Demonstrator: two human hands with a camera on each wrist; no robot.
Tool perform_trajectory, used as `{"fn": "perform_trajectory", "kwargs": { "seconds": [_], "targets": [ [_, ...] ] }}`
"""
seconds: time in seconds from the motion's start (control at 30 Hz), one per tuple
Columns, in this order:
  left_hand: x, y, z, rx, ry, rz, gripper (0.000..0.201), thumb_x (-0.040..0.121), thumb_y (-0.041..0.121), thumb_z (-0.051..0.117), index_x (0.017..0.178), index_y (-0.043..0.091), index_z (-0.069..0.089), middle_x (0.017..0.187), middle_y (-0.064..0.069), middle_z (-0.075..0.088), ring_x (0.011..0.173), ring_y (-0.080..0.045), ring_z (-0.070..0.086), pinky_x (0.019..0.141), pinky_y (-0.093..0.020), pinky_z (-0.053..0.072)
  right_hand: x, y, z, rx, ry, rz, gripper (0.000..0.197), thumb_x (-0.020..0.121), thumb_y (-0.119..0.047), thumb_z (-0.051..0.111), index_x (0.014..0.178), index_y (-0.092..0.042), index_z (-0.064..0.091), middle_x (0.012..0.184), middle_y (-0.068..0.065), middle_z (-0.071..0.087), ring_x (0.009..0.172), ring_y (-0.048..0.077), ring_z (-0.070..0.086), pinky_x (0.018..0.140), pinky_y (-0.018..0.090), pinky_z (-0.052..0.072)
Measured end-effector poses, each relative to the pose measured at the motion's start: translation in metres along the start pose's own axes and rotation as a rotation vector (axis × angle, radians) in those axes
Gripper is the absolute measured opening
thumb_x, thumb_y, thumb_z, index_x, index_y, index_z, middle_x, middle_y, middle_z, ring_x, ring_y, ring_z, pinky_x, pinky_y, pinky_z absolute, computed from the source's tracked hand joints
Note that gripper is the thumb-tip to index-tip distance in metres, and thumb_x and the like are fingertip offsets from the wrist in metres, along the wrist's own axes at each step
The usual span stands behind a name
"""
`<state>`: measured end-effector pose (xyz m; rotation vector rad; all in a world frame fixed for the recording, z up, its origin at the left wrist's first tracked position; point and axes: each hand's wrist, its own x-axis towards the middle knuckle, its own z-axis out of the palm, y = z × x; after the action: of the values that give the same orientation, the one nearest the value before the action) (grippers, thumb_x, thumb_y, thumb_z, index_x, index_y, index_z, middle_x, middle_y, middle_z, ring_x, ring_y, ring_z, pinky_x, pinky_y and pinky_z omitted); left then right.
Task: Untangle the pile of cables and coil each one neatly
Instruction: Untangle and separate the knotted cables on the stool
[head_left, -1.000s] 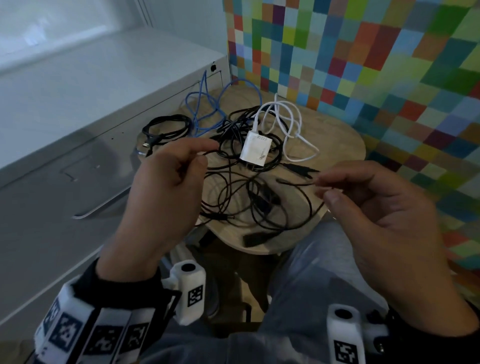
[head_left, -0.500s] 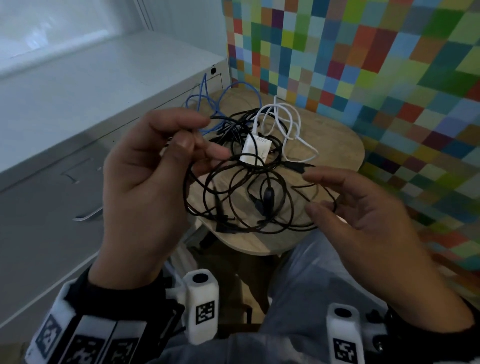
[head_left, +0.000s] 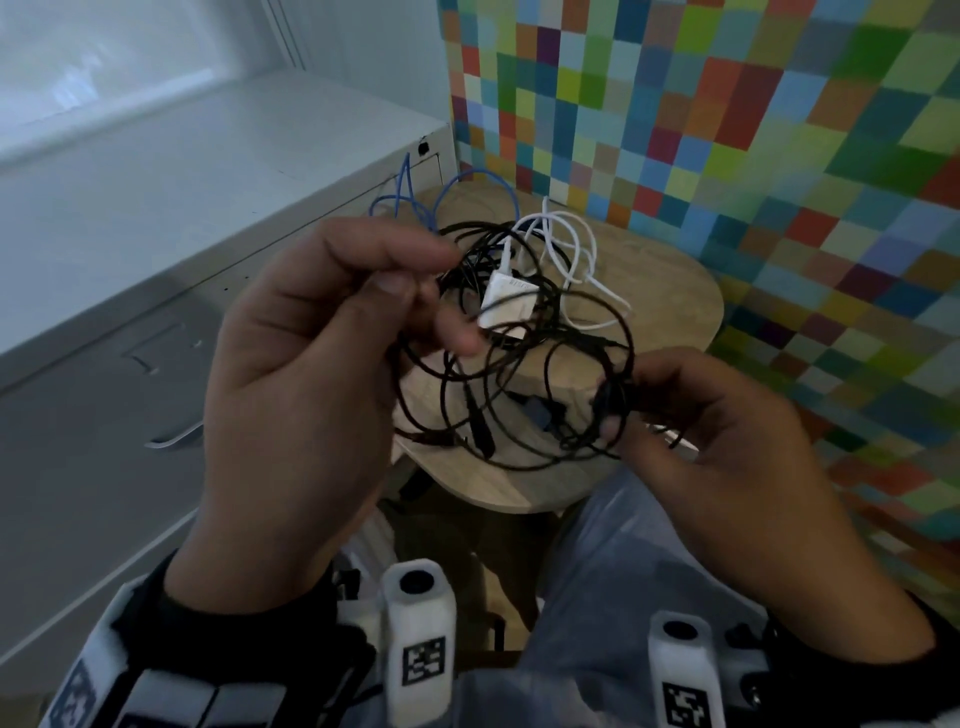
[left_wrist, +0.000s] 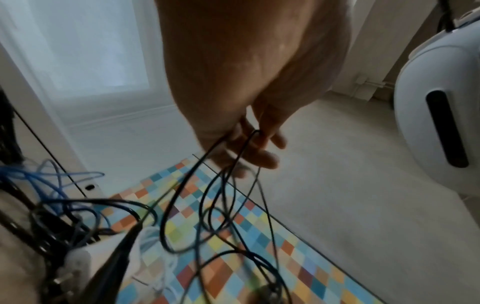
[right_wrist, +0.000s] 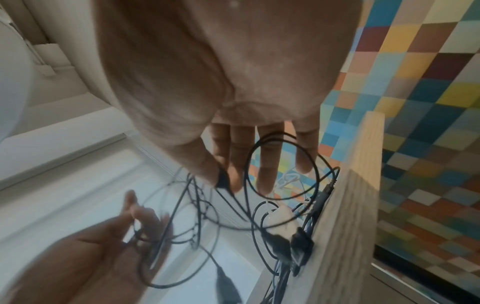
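The left hand (head_left: 291, 395) covers the spot where its fingers meet the black cable (head_left: 519, 374), and the wrist views smear those loops (motion blur). The blue cable (head_left: 410, 197) runs behind the hand, its ends out of sight.

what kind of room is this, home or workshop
Most likely a room in a home, not a workshop: a small round wooden table piled with household cables, a white drawer cabinet beside it, and a colourful checkered wall behind.
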<state>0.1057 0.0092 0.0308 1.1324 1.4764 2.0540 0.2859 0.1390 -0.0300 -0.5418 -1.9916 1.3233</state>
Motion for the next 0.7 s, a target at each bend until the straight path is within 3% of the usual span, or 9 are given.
{"fn": "perform_trajectory", "kwargs": {
  "seconds": [0.07,0.17,0.27,0.33,0.4,0.5,0.6,0.7],
  "targets": [
    [0.003,-0.001,-0.004,0.109,0.021,-0.063,0.026,0.09,0.008,0.057,0.088,0.025,0.076,0.069,0.004,0.06,0.062,-0.02,0.058,0.078,-0.037,0.049,0.001,0.0,-0.001,0.044,0.066,-0.003,0.036,0.091,-0.003,0.069,0.101,-0.038,0.071,0.1,-0.015,0.076,0.098,0.005,0.071,0.082,0.014,0.053],
    [0.004,-0.01,-0.015,0.34,0.039,-0.122,0.024,0.086,0.014,0.063,0.091,0.032,0.078,0.07,0.003,0.058,0.065,-0.015,0.057,0.073,-0.024,0.049,0.002,0.001,-0.002,0.063,0.143,-0.015,0.036,0.091,-0.013,0.069,0.116,-0.038,0.071,0.111,-0.016,0.075,0.109,0.006,0.07,0.089,0.015,0.053],
    [0.001,-0.014,-0.015,0.509,-0.035,-0.138,0.025,0.084,0.035,0.075,0.106,0.048,0.075,0.097,0.004,0.061,0.074,-0.011,0.06,0.074,-0.025,0.05,0.002,0.0,-0.002,0.036,0.107,-0.056,0.039,0.091,-0.013,0.066,0.123,-0.033,0.07,0.111,-0.01,0.073,0.113,0.014,0.068,0.093,0.017,0.05],
    [0.0,-0.018,-0.013,0.634,-0.102,-0.16,0.045,0.081,0.053,0.078,0.123,0.059,0.063,0.118,0.009,0.054,0.089,-0.012,0.066,0.081,-0.025,0.054,0.0,-0.002,-0.001,0.013,0.048,-0.077,0.041,0.092,-0.003,0.065,0.124,-0.029,0.071,0.11,-0.006,0.071,0.112,0.017,0.066,0.093,0.016,0.049],
    [-0.003,-0.019,-0.009,0.758,-0.179,-0.12,0.048,0.081,0.057,0.073,0.127,0.058,0.06,0.121,0.015,0.052,0.098,-0.005,0.063,0.082,-0.019,0.054,-0.001,-0.004,0.0,0.001,0.002,-0.08,0.042,0.092,0.001,0.065,0.123,-0.027,0.072,0.11,-0.006,0.07,0.112,0.014,0.066,0.092,0.013,0.048],
    [-0.005,-0.02,-0.002,0.764,-0.213,-0.032,0.008,0.091,0.05,0.067,0.09,0.044,0.072,0.095,0.014,0.061,0.089,-0.006,0.061,0.071,-0.012,0.045,-0.002,-0.006,0.0,-0.057,-0.015,-0.064,0.043,0.094,-0.004,0.065,0.125,-0.033,0.07,0.109,-0.011,0.07,0.112,0.013,0.066,0.091,0.013,0.049],
    [-0.001,-0.023,-0.008,0.489,-0.066,-0.019,0.04,0.1,0.045,0.05,0.067,0.027,0.062,0.071,0.005,0.06,0.066,-0.01,0.056,0.067,-0.019,0.043,-0.002,-0.005,-0.002,-0.093,-0.051,0.013,0.044,0.092,-0.017,0.069,0.129,-0.042,0.065,0.103,-0.01,0.07,0.108,0.011,0.066,0.09,0.014,0.049],
    [0.005,-0.019,-0.016,0.24,0.165,-0.04,0.048,0.11,0.036,0.041,0.068,0.025,0.062,0.08,0.005,0.064,0.062,-0.018,0.057,0.064,-0.026,0.049,-0.003,-0.003,-0.003,-0.176,-0.086,0.068,0.046,0.089,-0.027,0.072,0.13,-0.045,0.063,0.106,-0.014,0.069,0.108,0.008,0.065,0.094,0.016,0.048]
  ]
}}
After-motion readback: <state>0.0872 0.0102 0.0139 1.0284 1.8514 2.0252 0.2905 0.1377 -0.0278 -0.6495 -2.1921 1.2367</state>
